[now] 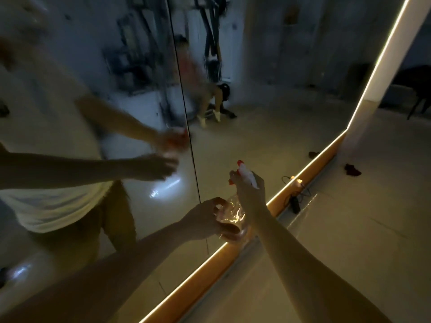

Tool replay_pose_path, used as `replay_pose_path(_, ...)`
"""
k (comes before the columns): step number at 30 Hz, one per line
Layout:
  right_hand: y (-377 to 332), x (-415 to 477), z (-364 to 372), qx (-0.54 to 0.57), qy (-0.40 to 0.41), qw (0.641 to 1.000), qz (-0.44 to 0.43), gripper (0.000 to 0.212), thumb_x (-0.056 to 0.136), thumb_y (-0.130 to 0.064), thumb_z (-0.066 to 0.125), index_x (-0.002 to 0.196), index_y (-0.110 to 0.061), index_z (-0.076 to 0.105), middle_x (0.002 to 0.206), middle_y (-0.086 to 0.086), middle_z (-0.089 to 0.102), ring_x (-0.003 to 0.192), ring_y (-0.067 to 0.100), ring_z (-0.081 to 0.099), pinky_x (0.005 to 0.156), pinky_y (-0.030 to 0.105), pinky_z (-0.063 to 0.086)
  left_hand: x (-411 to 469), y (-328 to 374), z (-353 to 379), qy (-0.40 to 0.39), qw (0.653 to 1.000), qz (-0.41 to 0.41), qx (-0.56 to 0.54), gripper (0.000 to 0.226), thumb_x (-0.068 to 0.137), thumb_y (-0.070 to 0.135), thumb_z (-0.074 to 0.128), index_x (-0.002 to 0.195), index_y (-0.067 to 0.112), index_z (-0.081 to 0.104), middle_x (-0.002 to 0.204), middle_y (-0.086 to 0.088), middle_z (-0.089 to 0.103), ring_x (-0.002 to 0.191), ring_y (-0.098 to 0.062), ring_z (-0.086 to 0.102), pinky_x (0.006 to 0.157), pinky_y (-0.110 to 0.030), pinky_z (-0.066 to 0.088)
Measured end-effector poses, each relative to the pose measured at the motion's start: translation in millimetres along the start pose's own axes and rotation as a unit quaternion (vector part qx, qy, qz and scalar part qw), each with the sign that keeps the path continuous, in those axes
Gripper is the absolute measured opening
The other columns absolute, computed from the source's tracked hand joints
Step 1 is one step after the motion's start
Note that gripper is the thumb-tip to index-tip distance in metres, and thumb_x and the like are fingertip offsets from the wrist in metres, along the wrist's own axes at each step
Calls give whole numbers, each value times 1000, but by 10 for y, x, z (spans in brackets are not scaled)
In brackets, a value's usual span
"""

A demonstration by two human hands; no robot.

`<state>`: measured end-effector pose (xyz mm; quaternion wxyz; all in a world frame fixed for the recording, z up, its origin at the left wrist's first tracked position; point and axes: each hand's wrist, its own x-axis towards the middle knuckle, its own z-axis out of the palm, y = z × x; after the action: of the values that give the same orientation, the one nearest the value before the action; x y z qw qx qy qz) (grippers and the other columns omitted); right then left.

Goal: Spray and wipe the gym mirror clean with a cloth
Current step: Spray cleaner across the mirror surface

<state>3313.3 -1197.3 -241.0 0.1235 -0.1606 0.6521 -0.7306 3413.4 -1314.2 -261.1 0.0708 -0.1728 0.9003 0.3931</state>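
Clamping fingers on the spray bottle before the mirror: right hand at trigger, left hand round body; no cloth held, so runs may streak.

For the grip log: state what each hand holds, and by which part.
The right hand grips the spray bottle around its neck, just under its red-and-white top. The left hand holds the same bottle by its clear body, near the base.

Glowing warm-white LED strip along wall base, turning upward at far corner. Orange baseboard just beneath strip. Black power adapter with trailing cable on pale glossy floor, near baseboard. Dark furniture far right, blurred.
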Motion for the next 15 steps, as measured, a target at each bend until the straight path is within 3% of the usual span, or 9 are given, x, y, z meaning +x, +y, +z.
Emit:
replay_pose_path(4,-457,177,-9,13,-10,996,-82,23,101,-16,63,79,-13,61,69,5,53,66,14,52,67,26,48,81,262,-212,65,996,54,-24,87,61,60,95,136,34,57,125,16,67,113,-7,65,100,-33,56)
replay_pose_path(8,-684,276,-104,20,2,993,-120,18,100,-15,66,87,-27,66,73,-10,60,70,4,60,73,18,51,157,476,-329,90,992,88,-26,85,63,56,95,137,34,59,117,21,69,108,-1,67,97,-28,56)
replay_pose_path(10,-735,309,-173,31,-5,993,-113,20,100,-13,65,103,-33,67,87,-15,66,79,-8,64,79,9,49,200,552,-337,86,992,92,-32,89,60,58,95,137,34,59,118,19,70,109,-2,67,97,-29,56)
replay_pose_path(12,-732,321,-263,27,-30,995,-95,30,102,-17,63,128,-31,62,109,-20,67,99,-14,62,88,9,46,248,596,-302,84,992,91,-29,86,59,56,96,134,36,59,119,17,70,109,-3,68,98,-32,57)
replay_pose_path(15,-723,363,-384,9,-25,996,-85,38,102,-19,62,139,-27,60,121,-3,71,111,6,66,98,18,50,337,660,-163,89,991,96,-32,84,61,55,97,132,32,59,121,13,70,109,-8,68,97,-34,57)
